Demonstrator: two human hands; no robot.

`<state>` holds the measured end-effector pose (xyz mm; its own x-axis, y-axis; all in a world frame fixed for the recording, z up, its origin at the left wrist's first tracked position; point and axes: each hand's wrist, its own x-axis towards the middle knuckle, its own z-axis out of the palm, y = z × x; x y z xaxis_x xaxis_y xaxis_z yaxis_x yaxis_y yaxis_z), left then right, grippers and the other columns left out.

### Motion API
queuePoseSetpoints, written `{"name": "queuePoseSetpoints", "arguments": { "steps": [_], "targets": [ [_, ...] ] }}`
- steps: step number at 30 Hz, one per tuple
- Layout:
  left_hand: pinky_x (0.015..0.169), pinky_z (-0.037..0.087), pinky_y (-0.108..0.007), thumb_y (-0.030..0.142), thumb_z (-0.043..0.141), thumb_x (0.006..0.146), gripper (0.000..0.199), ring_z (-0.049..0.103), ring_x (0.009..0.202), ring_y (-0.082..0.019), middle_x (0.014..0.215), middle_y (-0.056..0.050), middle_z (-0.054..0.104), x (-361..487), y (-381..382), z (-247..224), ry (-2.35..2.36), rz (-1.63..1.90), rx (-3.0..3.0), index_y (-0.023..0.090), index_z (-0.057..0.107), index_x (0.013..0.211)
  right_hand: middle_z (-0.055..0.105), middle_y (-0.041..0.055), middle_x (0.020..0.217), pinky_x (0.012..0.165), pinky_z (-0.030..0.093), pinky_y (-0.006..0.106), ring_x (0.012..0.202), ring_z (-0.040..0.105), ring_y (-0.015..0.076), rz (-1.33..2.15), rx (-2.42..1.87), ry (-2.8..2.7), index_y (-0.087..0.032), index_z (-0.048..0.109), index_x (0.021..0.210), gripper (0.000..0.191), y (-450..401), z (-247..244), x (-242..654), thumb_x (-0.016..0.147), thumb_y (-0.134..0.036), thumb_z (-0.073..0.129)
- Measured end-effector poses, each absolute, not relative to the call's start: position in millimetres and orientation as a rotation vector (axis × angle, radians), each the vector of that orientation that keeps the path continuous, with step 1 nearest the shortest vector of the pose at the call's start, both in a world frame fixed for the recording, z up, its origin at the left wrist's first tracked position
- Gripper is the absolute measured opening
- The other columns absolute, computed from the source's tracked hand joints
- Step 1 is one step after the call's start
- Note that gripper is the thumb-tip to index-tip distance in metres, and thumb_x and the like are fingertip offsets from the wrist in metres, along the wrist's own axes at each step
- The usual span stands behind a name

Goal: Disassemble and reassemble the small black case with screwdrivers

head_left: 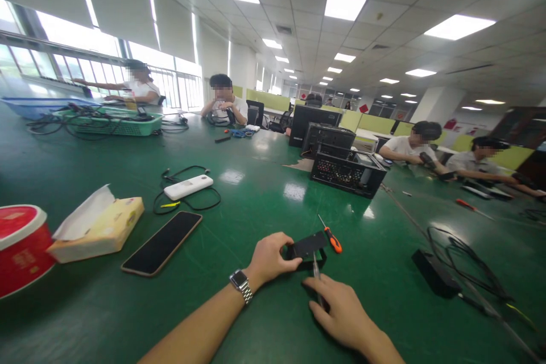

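Note:
My left hand (273, 259), wearing a metal-banded watch (240, 284), grips the left end of a small black rectangular case (309, 245) between thumb and fingers. A flat panel forms its upper part, and a dark gap shows below it. In my right hand (339, 307) is a slim, pointed metal tool (316, 270), its tip at the near side of the case. Just beyond the case lies an orange-and-black screwdriver (333, 240), apart from both hands. The inside of the case is too small to make out.
A phone (162, 243), tissue pack (100, 227) and red tub (23, 247) stand left. A white power strip (188, 186) lies beyond. Right is a black power adapter (435, 273) with cable. An open computer case (347, 173) and several people are farther back.

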<state>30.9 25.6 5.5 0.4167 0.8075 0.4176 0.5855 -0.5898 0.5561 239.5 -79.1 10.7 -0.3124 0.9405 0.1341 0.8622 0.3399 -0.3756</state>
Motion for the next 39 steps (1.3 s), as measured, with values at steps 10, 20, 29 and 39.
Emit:
{"name": "queuePoseSetpoints", "arguments": {
  "steps": [10,20,29,39],
  "targets": [
    [0.069,0.047,-0.027,0.037,0.073,0.07,0.029,0.061,0.077,-0.019,0.085,-0.002,0.067,29.2,27.2,3.3,1.169,1.012,2.366,0.02,0.068,0.092,0.066,0.0027,0.105,0.089,0.04,0.036,0.097,0.057,0.0244,0.987,-1.655,-2.182,-0.034,0.061,0.129,0.052,-90.1,36.9,266.2,0.076,-0.034,0.063],
    [0.072,0.047,-0.028,0.038,0.072,0.07,0.029,0.063,0.082,-0.021,0.09,-0.004,0.069,29.2,23.2,7.3,1.166,0.944,2.39,0.021,0.068,0.092,0.045,-0.0065,0.07,0.056,0.03,0.02,0.062,0.041,0.0097,1.479,-1.407,-1.98,-0.03,0.05,0.139,0.079,-87.9,29.3,270.9,0.065,-0.04,0.078],
    [0.071,0.046,-0.028,0.041,0.07,0.072,0.031,0.063,0.081,-0.02,0.093,-0.003,0.069,27.7,22.4,11.9,1.157,0.893,2.407,0.022,0.068,0.096,0.062,-0.0002,0.077,0.063,0.039,0.024,0.069,0.055,0.0144,0.696,-1.65,-2.075,-0.022,0.072,0.093,0.021,-69.8,4.4,271.4,0.073,-0.026,0.066],
    [0.067,0.045,-0.026,0.041,0.073,0.07,0.032,0.06,0.073,-0.018,0.085,-0.001,0.067,26.8,23.4,9.0,1.17,0.88,2.353,0.021,0.068,0.095,0.062,0.0008,0.081,0.064,0.039,0.026,0.069,0.053,0.0149,0.586,-1.63,-2.098,-0.021,0.069,0.095,0.023,-64.9,3.5,275.9,0.074,-0.031,0.068]
  ]
}}
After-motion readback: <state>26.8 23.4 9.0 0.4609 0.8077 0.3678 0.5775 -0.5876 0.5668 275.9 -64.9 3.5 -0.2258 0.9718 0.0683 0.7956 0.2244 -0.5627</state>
